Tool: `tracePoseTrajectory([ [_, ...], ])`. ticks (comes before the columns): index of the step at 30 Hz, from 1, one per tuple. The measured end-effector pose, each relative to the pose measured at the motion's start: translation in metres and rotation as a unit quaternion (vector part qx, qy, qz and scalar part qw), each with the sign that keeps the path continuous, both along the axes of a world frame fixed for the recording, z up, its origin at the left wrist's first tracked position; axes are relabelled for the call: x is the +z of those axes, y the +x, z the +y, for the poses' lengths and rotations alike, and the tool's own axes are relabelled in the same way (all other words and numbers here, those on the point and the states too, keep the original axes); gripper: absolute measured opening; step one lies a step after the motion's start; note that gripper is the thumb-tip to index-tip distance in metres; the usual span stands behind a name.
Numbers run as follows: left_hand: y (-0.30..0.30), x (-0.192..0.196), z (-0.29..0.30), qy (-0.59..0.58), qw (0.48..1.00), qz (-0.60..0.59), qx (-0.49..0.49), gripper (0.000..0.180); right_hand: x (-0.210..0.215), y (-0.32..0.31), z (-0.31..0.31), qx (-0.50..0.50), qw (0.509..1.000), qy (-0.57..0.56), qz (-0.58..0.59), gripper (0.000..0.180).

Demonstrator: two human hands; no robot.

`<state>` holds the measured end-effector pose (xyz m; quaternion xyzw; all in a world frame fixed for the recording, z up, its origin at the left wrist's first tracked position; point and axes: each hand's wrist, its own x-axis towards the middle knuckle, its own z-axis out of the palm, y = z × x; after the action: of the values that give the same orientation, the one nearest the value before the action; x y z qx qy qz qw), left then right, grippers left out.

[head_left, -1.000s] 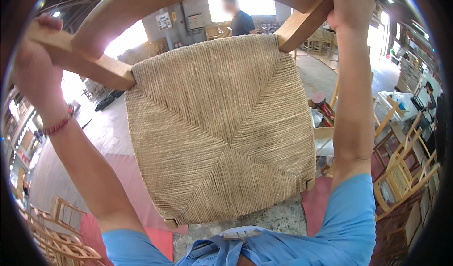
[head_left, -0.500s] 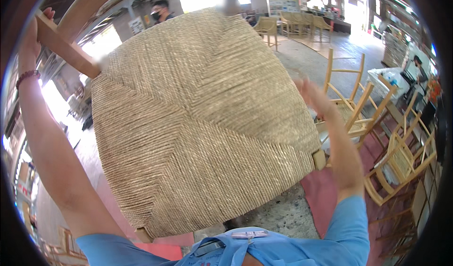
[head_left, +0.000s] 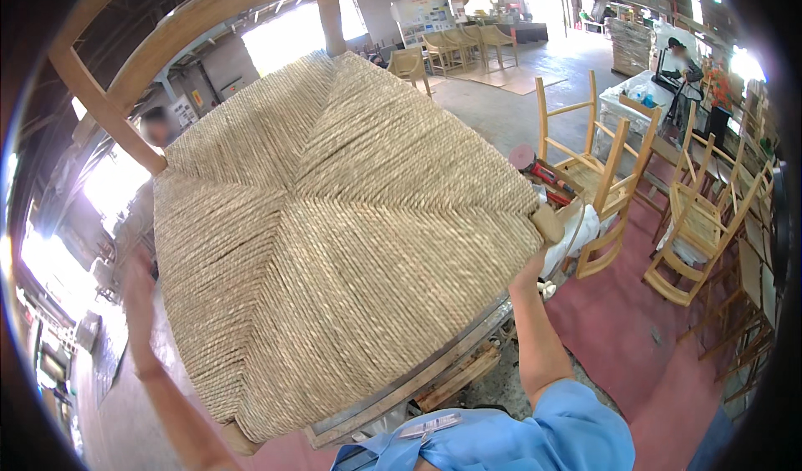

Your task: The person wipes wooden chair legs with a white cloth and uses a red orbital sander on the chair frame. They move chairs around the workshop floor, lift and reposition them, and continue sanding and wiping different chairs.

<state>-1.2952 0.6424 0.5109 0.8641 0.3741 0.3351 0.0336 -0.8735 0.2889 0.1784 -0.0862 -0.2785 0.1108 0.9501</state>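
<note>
I hold up a wooden chair whose woven rush seat fills the middle of the view, tilted with its curved wooden back frame at the top left. My left hand is at the seat's left edge with fingers spread; whether it touches the seat I cannot tell. My right hand reaches up under the seat's right corner beside a leg stub and grips there, its fingers mostly hidden by the seat.
Several bare wooden chair frames stand to the right on a red mat. A red tool lies behind the seat. A workbench edge shows below. One person stands far right, another at left.
The chair has swung round and tilted, its back now at the top left. My left hand let go of the back rail and dropped to the seat's left edge. My right hand moved under the right corner.
</note>
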Motion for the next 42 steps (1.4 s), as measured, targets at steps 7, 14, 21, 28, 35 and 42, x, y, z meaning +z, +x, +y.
tracePoseTrajectory([
  [7,0.068,-0.148,-0.234,-0.345,0.767,-0.492,-0.226,0.06,0.125,0.058,-0.037,-0.147,0.976,-0.161,0.027,0.047],
  [14,0.221,-0.142,-0.281,-0.244,0.652,-0.7,-0.157,0.084,0.217,0.197,-0.097,-0.215,0.955,-0.199,-0.044,0.043],
  [21,0.308,-0.158,-0.193,-0.238,0.732,-0.609,-0.192,0.083,0.215,0.275,-0.044,-0.112,0.963,-0.238,-0.052,0.044],
  [28,0.361,-0.145,-0.184,-0.246,0.785,-0.564,-0.079,0.078,0.213,0.34,0.0,-0.058,0.935,-0.348,-0.044,0.051],
  [35,0.338,-0.146,-0.217,-0.083,0.907,-0.412,0.015,0.054,0.174,0.354,-0.015,-0.069,0.895,-0.394,-0.2,0.049],
  [42,0.321,-0.148,-0.239,-0.123,0.939,-0.321,0.028,0.045,0.147,0.359,-0.041,-0.089,0.822,-0.458,-0.327,0.047],
])
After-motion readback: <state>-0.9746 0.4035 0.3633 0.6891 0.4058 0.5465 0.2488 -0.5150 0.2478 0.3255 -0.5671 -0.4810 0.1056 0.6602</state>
